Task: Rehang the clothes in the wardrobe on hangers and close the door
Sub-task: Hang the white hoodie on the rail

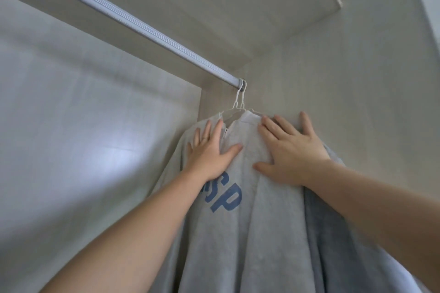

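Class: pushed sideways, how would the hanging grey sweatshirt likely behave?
Probably floppy: the grey sweatshirt drapes in soft folds under the left hand and right hand. Likely to swing or slide: its thin white hanger only hooks over the rail.

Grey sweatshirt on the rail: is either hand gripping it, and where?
Nothing is gripped. The left hand and right hand press flat, fingers straight, on the sweatshirt near its collar.

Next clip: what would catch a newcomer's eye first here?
Both arms reach up mid-frame, left hand and right hand pressed flat on a pale grey sweatshirt with blue letters. White hangers hold it and a darker garment behind it at the far end of a rail slanting in from the upper left.
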`<state>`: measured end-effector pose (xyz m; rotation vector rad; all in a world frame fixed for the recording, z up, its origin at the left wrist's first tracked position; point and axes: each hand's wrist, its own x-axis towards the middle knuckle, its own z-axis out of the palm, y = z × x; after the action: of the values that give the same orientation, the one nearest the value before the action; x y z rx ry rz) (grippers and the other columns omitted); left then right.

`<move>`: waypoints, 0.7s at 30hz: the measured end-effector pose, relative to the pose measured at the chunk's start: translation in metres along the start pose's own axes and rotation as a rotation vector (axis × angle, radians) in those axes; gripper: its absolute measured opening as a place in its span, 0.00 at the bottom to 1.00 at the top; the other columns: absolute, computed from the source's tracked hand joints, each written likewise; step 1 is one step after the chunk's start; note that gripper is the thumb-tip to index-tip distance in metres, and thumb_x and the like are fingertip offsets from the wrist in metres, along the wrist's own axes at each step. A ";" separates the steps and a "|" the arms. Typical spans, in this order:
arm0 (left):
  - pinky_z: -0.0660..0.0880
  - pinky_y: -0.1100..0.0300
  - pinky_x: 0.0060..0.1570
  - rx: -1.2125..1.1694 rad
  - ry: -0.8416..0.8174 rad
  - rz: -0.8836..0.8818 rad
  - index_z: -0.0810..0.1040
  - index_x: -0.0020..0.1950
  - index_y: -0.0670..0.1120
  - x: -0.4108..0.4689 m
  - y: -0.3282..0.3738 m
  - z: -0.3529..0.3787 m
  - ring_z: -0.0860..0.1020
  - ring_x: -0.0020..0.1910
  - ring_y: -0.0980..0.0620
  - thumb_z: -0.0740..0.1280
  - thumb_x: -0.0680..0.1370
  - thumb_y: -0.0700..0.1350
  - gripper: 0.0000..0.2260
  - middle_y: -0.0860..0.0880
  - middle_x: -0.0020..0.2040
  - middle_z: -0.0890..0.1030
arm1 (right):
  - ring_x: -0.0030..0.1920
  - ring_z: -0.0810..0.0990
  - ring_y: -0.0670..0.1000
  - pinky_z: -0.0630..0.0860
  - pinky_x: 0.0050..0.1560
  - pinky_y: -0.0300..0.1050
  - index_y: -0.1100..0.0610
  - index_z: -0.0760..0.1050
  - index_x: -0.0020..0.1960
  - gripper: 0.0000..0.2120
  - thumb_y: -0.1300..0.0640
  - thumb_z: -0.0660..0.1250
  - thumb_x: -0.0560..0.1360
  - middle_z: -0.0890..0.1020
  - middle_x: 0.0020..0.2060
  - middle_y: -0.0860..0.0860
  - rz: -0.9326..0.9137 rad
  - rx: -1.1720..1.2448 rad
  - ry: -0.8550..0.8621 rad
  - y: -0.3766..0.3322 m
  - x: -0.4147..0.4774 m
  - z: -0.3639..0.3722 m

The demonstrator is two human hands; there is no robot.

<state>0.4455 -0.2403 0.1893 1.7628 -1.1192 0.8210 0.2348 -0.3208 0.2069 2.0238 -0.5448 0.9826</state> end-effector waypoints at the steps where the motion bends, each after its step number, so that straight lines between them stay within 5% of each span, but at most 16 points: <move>1: 0.44 0.44 0.76 0.023 0.042 0.043 0.42 0.78 0.67 -0.014 0.008 -0.002 0.41 0.80 0.48 0.49 0.68 0.79 0.41 0.60 0.81 0.42 | 0.79 0.46 0.50 0.35 0.73 0.67 0.52 0.46 0.80 0.44 0.28 0.47 0.73 0.47 0.80 0.47 0.010 0.023 0.000 0.001 -0.016 -0.002; 10: 0.48 0.36 0.76 0.106 0.107 0.427 0.47 0.81 0.61 -0.191 0.086 0.013 0.40 0.81 0.48 0.52 0.77 0.70 0.35 0.55 0.82 0.44 | 0.80 0.51 0.55 0.43 0.74 0.70 0.52 0.52 0.81 0.42 0.33 0.54 0.73 0.55 0.80 0.50 0.013 0.061 -0.043 0.020 -0.216 -0.026; 14: 0.50 0.35 0.75 0.087 -0.007 0.439 0.50 0.81 0.59 -0.281 0.126 0.030 0.43 0.81 0.45 0.54 0.77 0.69 0.35 0.54 0.83 0.46 | 0.79 0.53 0.57 0.44 0.74 0.70 0.52 0.55 0.80 0.43 0.33 0.61 0.72 0.57 0.79 0.50 -0.005 0.105 -0.094 0.030 -0.313 -0.030; 21: 0.46 0.37 0.75 0.038 -0.246 0.402 0.48 0.82 0.58 -0.432 0.201 0.066 0.39 0.81 0.45 0.54 0.78 0.69 0.36 0.53 0.82 0.43 | 0.80 0.42 0.57 0.39 0.74 0.70 0.49 0.42 0.81 0.42 0.30 0.50 0.75 0.45 0.81 0.50 0.113 0.177 -0.313 0.063 -0.479 -0.046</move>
<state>0.1014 -0.1933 -0.1442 1.7277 -1.6680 0.8793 -0.1174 -0.3046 -0.1272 2.3465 -0.7689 0.8061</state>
